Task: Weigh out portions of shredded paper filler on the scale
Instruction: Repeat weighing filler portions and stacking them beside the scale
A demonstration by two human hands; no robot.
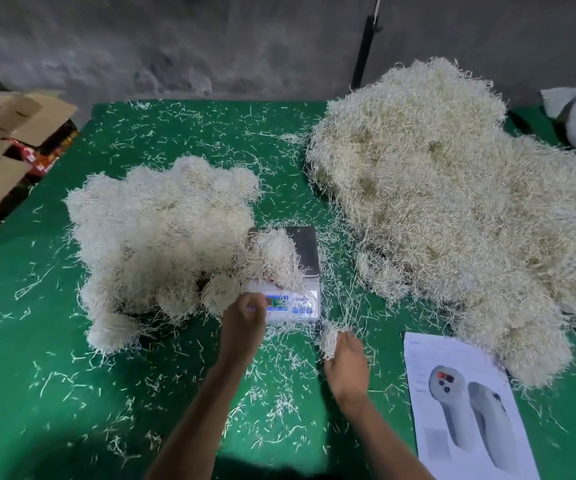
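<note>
The filler is fine cream shredded paper — thin crinkled strips that tangle into springy, fluffy clumps. By the look of it, it should weigh next to nothing, squash under any pressure and shed strands freely, so it is best taken as a loose handful from the edge of a heap, closed gently rather than squeezed; a small pinch suits fine adjustment.

The big heap (452, 202) lies on the right of the worktop (54, 393), ragged and irregular. On the left sits a pile (161, 230) of rounded balls, probably portions already weighed. Between them stands the scale (293, 299), a small flat unit with a bright metal pan and a lit display at its near edge. A clump (274, 261) rests on the pan, spilling over its left and near sides and touching the pile.

The right hand (345, 368), just near of the scale, holds a small tuft (329, 341) with its fingers curled round it. The left hand (243, 327) is over the near left corner of the scale, partly hiding the display; it is blurred, its fingers look bunched, and I cannot tell whether they hold anything.

The worktop is covered in smooth green cloth littered with stray strands. A printed sheet (466, 403) showing a handheld device lies near right — flat cardboard (5, 140) is stacked far left.
</note>
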